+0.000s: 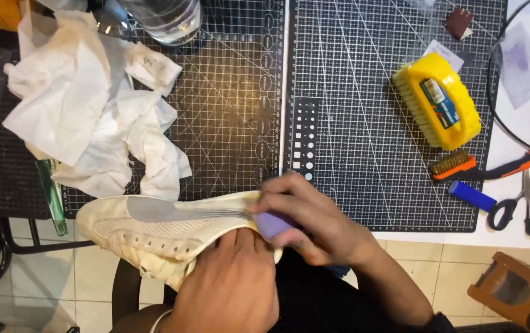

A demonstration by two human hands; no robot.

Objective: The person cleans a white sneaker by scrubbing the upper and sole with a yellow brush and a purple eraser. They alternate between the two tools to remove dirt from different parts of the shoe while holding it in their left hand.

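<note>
while the left hand [231, 287] is gripping the back end of a cream shoe [154, 225], fingers curled shut around the heel area, the right hand [311, 222] is pinching a small purple block [273, 225] against the shoe's side near the opening. the right fingers are closed tight on the block, so most of it is hiding under them and i can't tell what it's made of. the shoe is lying on its side at the near edge of the table, toe pointing left, partly hanging out over the tiled floor [425, 259], with a grey patch showing on its upper.

moving outward, everything is sitting on a black cutting mat [351, 123] with a white grid. off to the left, a heap of crumpled white tissue [86, 105] is lying just above the toe, and a clear glass [163, 18] is standing at the top edge. over on the right, well apart from the hands, a yellow scrub brush [440, 102] is resting on the mat, with a small orange wire brush [484, 165] below it, then a blue lighter [471, 196] and a pair of scissors [527, 206] near the table's edge.
</note>
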